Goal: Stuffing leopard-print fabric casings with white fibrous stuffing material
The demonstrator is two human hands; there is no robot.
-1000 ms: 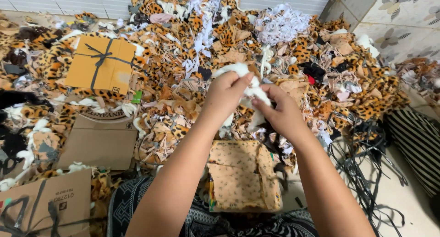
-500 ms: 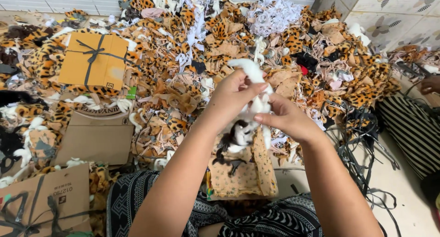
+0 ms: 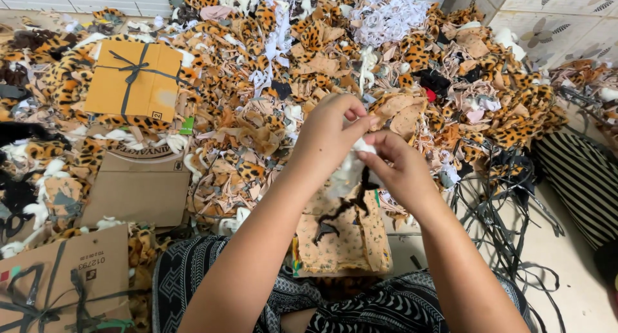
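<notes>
The left hand (image 3: 331, 130) and the right hand (image 3: 400, 167) met near the middle of the scene, both pinching a small white fluffy fabric scrap (image 3: 346, 171) between fingers and thumbs, so each grip was clenched on that same piece. From the scrap hung thin black strips (image 3: 351, 207), dangling over a tan spotted fabric piece (image 3: 344, 243) that lay just below the hands, draped on the near side above the person's lap. The lap was covered by a black-and-white patterned garment (image 3: 193, 275). Beyond the hands, a wide heap of leopard-print and beige fabric offcuts (image 3: 290, 69) spread over the floor from the far left to the far right. On the far left of that heap rested an orange-brown flat cardboard box tied with a dark ribbon (image 3: 134, 80). Nearer, to the left of the forearms, lay a plain brown flattened cardboard sheet (image 3: 138, 191), and at the near left corner sat another brown cardboard box bound with dark ribbon (image 3: 64, 281). A clump of white shredded strips (image 3: 389, 14) sat at the far side of the heap, right of centre. To the right of the hands, a tangle of black narrow ribbons (image 3: 496, 204) trailed over the pale floor (image 3: 566, 268), and a black-and-white striped cloth (image 3: 582, 178) lay at the right edge.
</notes>
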